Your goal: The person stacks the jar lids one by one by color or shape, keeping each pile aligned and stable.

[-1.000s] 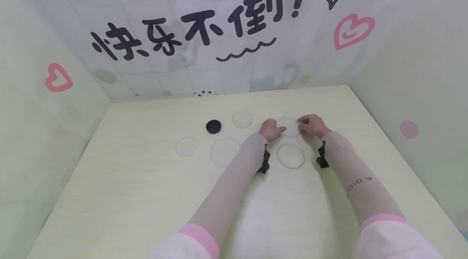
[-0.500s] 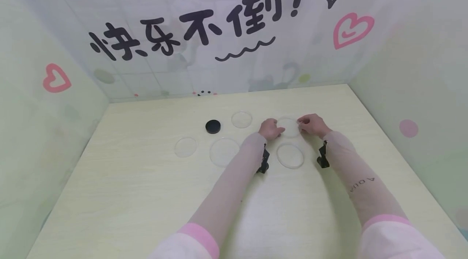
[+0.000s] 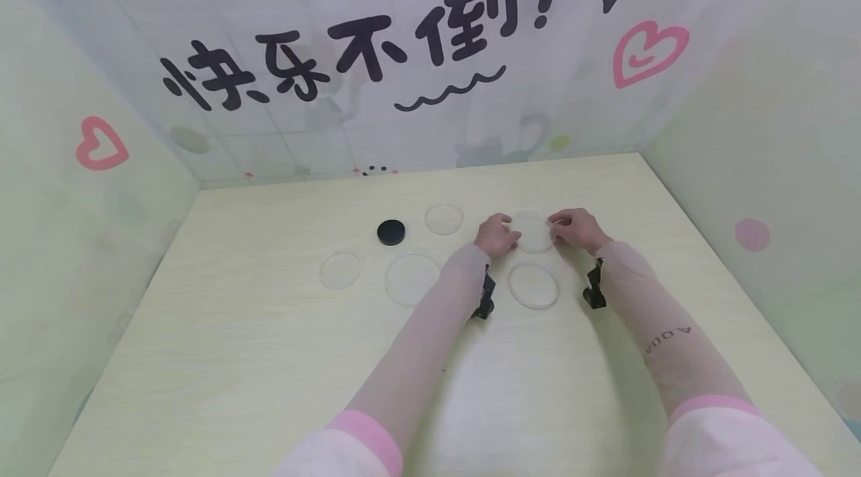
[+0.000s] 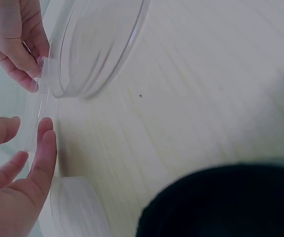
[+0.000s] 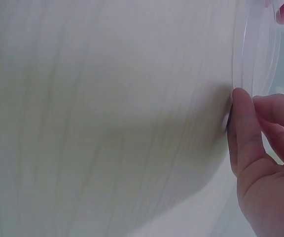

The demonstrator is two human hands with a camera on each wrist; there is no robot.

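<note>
A clear petri dish (image 3: 534, 232) lies between both hands at the right of the table in the head view. My right hand (image 3: 578, 229) pinches its right edge; in the right wrist view, the thumb and fingers (image 5: 245, 123) meet at the clear rim. My left hand (image 3: 496, 235) is at the left edge with its thumb and fingers spread. The left wrist view shows a gap between those fingertips, but whether any touches the dish I cannot tell. Just in front lies another clear round dish (image 3: 534, 285), seen large in the left wrist view.
Left of the hands are a black round disc (image 3: 391, 232) and more clear round pieces: one at the back (image 3: 444, 219), a larger one (image 3: 412, 279) partly behind the left forearm, and one farther left (image 3: 340, 271). A printed cloth wall (image 3: 417, 140) stands behind the table.
My left thumb and fingers have loosened and drawn slightly away from the dish's left edge. The right hand keeps its pinch. The head view has shifted slightly.
</note>
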